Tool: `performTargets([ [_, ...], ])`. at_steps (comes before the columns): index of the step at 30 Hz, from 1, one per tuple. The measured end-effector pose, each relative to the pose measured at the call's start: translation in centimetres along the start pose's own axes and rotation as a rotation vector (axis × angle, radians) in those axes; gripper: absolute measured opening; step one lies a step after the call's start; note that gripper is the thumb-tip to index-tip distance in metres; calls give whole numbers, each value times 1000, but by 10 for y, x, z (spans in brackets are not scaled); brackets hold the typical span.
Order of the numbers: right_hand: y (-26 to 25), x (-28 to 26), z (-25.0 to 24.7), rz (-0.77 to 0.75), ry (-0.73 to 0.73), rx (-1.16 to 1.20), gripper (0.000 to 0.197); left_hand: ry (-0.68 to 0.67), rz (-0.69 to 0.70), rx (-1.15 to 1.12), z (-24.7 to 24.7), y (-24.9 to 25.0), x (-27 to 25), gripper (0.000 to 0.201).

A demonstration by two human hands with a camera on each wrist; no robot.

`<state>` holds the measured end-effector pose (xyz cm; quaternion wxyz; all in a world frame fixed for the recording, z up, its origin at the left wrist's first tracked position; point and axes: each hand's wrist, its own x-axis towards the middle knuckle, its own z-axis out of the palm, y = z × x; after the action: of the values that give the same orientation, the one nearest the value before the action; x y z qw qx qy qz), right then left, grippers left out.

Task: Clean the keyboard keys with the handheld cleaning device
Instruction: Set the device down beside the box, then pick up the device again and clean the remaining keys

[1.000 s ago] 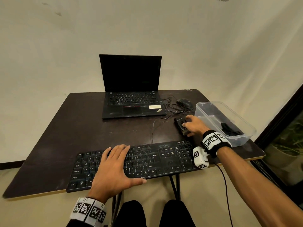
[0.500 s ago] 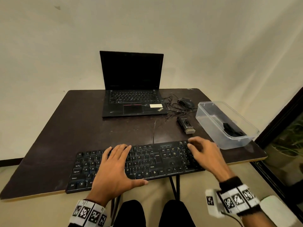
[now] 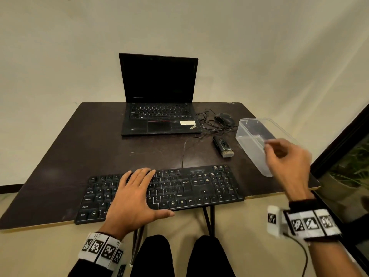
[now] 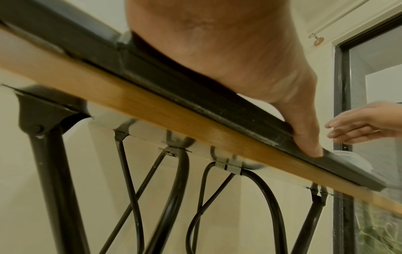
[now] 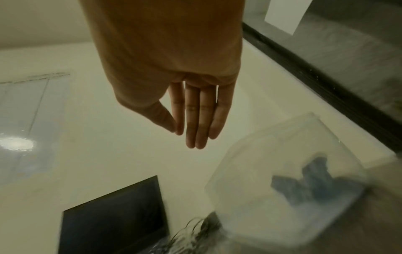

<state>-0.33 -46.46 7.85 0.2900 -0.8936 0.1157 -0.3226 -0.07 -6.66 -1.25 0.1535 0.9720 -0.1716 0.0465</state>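
Observation:
A black keyboard (image 3: 191,186) lies along the table's near edge. My left hand (image 3: 137,194) rests flat on its left half, fingers straight, thumb (image 4: 309,137) at the front rim. The handheld cleaning device (image 3: 223,146), a black body with a grey brush tip, lies on the table behind the keyboard's right end, untouched. My right hand (image 3: 285,158) hovers blurred above the near end of a clear plastic box (image 3: 251,136), fingers (image 5: 195,120) straight and holding nothing.
An open black laptop (image 3: 159,108) stands at the back of the dark table (image 3: 79,148), with a mouse (image 3: 224,118) and tangled cable to its right. A dark object (image 5: 313,182) lies inside the box. A window frame runs along the right.
My right hand left the cleaning device on the table, drew back over the keyboard's right end, then swung right and up above the plastic box. The left hand stayed on the keyboard.

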Motion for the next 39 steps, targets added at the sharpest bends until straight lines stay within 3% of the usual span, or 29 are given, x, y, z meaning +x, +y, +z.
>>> performTargets([
  [2,12,42,-11,39,-64,-249,18,-2,2,2,0,0,0,145],
  [5,41,90,0,198,-439,-642,26,5,-3,-4,0,0,-1,145],
  [7,66,106,18,236,-638,-767,34,11,-2,3,0,0,0,145],
  [9,83,114,34,240,-724,-793,41,9,1,5,1,0,0,144],
  [13,90,117,48,223,-657,-817,47,15,3,-1,2,-1,0,143],
  [17,87,122,39,205,-529,-770,37,16,-1,-8,1,0,-2,143],
  [22,11,126,-13,186,-301,-177,5,18,-2,-19,1,0,-1,144],
  [25,-53,74,-37,79,-365,255,24,43,8,-36,1,0,0,143],
  [30,-97,-40,-11,-132,-459,385,52,129,55,-46,-1,-4,-14,140],
  [33,-102,-92,30,-190,-420,373,49,200,11,-60,-14,-30,-40,137],
  [37,-110,-146,86,-325,-412,306,39,290,-189,-122,-22,-83,-87,139],
  [39,-113,-164,106,-366,-405,288,34,294,-215,-144,-16,-93,-102,139],
])
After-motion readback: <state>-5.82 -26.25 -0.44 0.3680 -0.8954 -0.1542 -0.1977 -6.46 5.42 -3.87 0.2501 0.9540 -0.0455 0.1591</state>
